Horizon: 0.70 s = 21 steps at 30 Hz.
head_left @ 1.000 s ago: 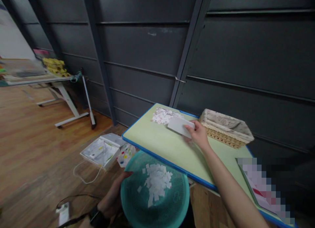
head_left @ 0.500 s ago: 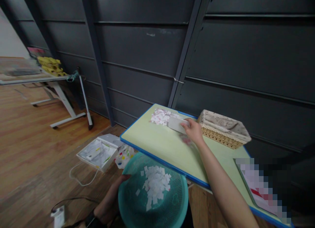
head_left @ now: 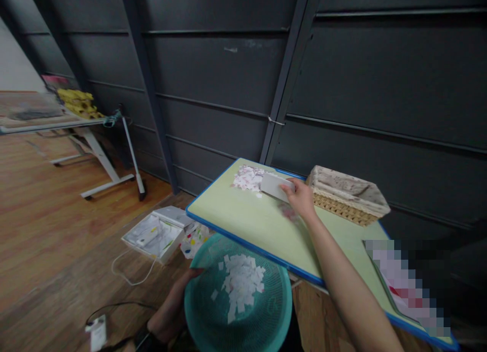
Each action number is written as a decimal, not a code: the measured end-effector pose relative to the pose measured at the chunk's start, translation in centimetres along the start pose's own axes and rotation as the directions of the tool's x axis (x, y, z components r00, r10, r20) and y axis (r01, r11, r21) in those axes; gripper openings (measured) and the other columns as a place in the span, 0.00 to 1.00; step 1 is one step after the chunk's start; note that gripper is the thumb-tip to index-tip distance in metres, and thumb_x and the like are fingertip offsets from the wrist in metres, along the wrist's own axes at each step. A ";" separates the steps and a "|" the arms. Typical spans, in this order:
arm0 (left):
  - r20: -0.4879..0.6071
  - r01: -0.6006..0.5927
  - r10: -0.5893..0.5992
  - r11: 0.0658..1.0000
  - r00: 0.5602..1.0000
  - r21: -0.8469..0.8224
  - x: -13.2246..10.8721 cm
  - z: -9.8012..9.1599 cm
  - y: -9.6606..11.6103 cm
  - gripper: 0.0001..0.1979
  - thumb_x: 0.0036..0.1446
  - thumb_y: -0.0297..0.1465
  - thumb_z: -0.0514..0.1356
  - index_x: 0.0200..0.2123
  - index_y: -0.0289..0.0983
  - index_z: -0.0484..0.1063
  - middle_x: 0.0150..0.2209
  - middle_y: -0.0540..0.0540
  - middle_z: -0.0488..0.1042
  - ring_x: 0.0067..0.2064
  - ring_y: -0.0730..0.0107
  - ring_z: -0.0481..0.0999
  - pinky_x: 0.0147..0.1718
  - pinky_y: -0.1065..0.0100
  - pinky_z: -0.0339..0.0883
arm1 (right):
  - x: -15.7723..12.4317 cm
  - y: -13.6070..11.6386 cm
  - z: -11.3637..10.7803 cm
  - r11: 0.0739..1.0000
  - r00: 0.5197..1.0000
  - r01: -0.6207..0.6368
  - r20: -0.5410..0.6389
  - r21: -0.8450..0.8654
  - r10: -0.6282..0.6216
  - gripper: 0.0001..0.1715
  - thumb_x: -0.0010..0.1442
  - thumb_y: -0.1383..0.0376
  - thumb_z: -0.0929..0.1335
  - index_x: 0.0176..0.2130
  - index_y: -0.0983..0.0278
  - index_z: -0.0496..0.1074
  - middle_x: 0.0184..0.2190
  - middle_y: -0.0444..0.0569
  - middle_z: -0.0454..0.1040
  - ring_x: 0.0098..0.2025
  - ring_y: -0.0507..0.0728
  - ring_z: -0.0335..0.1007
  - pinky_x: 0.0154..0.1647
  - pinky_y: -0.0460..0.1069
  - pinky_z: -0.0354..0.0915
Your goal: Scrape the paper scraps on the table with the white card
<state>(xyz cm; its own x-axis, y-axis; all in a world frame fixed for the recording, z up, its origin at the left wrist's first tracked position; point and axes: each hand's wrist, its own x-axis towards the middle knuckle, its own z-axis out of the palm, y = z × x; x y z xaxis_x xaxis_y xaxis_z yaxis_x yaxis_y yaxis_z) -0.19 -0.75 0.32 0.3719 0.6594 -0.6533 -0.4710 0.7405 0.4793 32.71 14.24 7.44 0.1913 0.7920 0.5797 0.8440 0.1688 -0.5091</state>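
Pixelated sheet (head_left: 405,291) is unreadable, right hand (head_left: 303,197) pinching a white card (head_left: 273,185), left hand (head_left: 173,304) clamped on teal basket (head_left: 272,291), and a stray scrap (head_left: 259,195) now shows off the paper pile (head_left: 246,178)

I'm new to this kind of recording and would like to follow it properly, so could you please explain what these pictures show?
Gladly. There is no machine here: a person works with two bare hands, seen by one camera worn on the head, looking forward and down. The right hand holds a flat white piece beside a heap of small paper pieces on a pale green table. A cloth-lined wicker basket stands there too, and a flat item, partly pixelated, lies at the right. The left hand holds the side of a teal basket containing white scraps.
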 end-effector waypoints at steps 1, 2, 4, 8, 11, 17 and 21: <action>0.007 0.002 -0.001 1.000 1.000 -0.008 0.1 0.0 0.0 0.10 0.53 0.34 0.61 0.31 0.32 0.77 0.26 0.45 0.83 0.28 0.62 0.81 0.35 0.64 0.74 | 0.0 -0.1 0.0 1.000 1.000 0.003 -0.001 -0.015 -0.003 0.22 0.57 0.54 0.63 0.40 0.66 0.76 0.27 0.52 0.76 0.27 0.58 0.66 0.29 0.48 0.56; 0.016 0.002 -0.002 1.000 1.000 -0.014 0.1 -0.1 0.0 0.10 0.53 0.34 0.61 0.32 0.32 0.77 0.27 0.45 0.84 0.29 0.63 0.81 0.35 0.65 0.74 | 0.0 -0.1 0.1 1.000 1.000 0.007 0.003 -0.027 -0.007 0.22 0.57 0.54 0.63 0.40 0.66 0.76 0.27 0.51 0.75 0.27 0.58 0.66 0.29 0.48 0.56; 0.028 0.003 -0.002 1.000 1.000 -0.018 0.3 -0.2 0.0 0.10 0.53 0.35 0.61 0.31 0.32 0.77 0.27 0.45 0.84 0.28 0.63 0.81 0.35 0.65 0.74 | 0.0 -0.1 0.2 0.999 1.000 0.010 0.023 -0.040 -0.009 0.21 0.57 0.54 0.63 0.41 0.65 0.76 0.27 0.51 0.76 0.26 0.57 0.66 0.29 0.48 0.56; 0.021 0.004 -0.004 1.000 1.000 -0.014 0.3 -0.3 0.0 0.11 0.51 0.35 0.63 0.32 0.31 0.77 0.27 0.43 0.84 0.28 0.62 0.81 0.34 0.65 0.74 | 0.0 0.0 0.2 0.999 1.000 -0.003 0.027 -0.032 0.003 0.22 0.57 0.54 0.63 0.41 0.65 0.76 0.26 0.51 0.76 0.26 0.57 0.66 0.28 0.48 0.56; 0.018 0.013 -0.013 1.000 1.000 -0.009 0.1 -0.1 0.0 0.12 0.51 0.35 0.63 0.34 0.31 0.76 0.28 0.42 0.84 0.29 0.62 0.82 0.35 0.65 0.74 | 0.0 -0.1 0.3 0.999 1.000 -0.004 0.004 -0.034 0.004 0.22 0.57 0.53 0.63 0.40 0.65 0.76 0.27 0.51 0.76 0.27 0.58 0.66 0.29 0.49 0.56; 0.012 -0.026 0.026 1.000 1.000 -0.001 -0.2 0.4 -0.2 0.10 0.54 0.34 0.61 0.29 0.33 0.76 0.24 0.46 0.83 0.27 0.64 0.80 0.32 0.66 0.73 | -0.3 -0.6 0.5 1.000 0.999 0.015 0.051 -0.025 -0.014 0.21 0.57 0.55 0.63 0.41 0.65 0.76 0.29 0.52 0.77 0.28 0.59 0.69 0.31 0.49 0.60; -0.009 -0.014 0.014 1.000 1.000 -0.005 -0.3 0.8 0.0 0.09 0.52 0.34 0.62 0.27 0.34 0.75 0.22 0.46 0.82 0.25 0.65 0.79 0.30 0.66 0.72 | -0.3 -0.7 0.6 1.000 0.999 0.015 0.040 -0.011 -0.014 0.21 0.57 0.55 0.63 0.42 0.64 0.76 0.30 0.52 0.78 0.30 0.59 0.70 0.32 0.49 0.60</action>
<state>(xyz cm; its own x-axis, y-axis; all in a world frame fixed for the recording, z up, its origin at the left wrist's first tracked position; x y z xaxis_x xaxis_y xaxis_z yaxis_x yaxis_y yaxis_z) 0.31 -0.88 1.02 0.3581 0.6689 -0.6514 -0.4804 0.7302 0.4858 31.75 14.29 7.22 0.1588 0.8125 0.5609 0.8523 0.1740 -0.4932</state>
